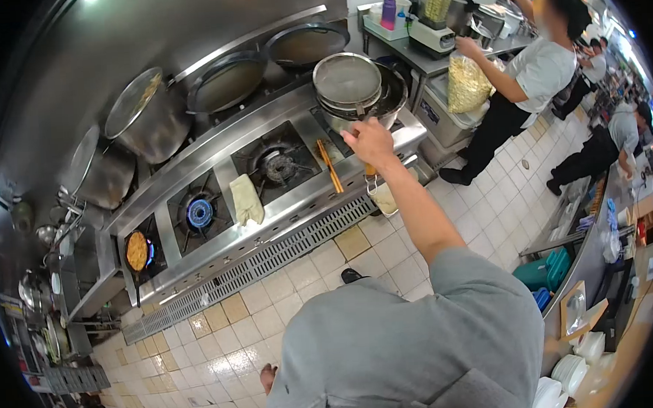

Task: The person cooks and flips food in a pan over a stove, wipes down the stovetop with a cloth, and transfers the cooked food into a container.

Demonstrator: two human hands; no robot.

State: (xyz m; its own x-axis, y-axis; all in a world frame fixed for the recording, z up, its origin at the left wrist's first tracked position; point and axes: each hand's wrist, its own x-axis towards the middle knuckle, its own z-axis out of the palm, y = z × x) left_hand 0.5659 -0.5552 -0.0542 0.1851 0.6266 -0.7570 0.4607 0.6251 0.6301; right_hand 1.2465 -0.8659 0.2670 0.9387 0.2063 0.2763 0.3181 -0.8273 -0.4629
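Note:
My right hand (371, 141) reaches out to the far right burner, fingers curled at the handle of a round mesh strainer (346, 79). The strainer lies on top of a stack over a wide dark wok (396, 97). My left hand (268, 377) hangs low beside my body, mostly hidden by my shirt, so its fingers cannot be made out. A pair of wooden chopsticks (330, 165) rests on the stove near my right hand. Further left, a folded cloth (246, 199) lies between two burners.
At the stove's left end, a small pan (138, 252) with browned food sits over a flame. A blue flame burns on an uncovered burner (199, 211). Large pots (149, 125) stand behind. A co-worker (541, 67) stands at the right beside a blender (433, 32).

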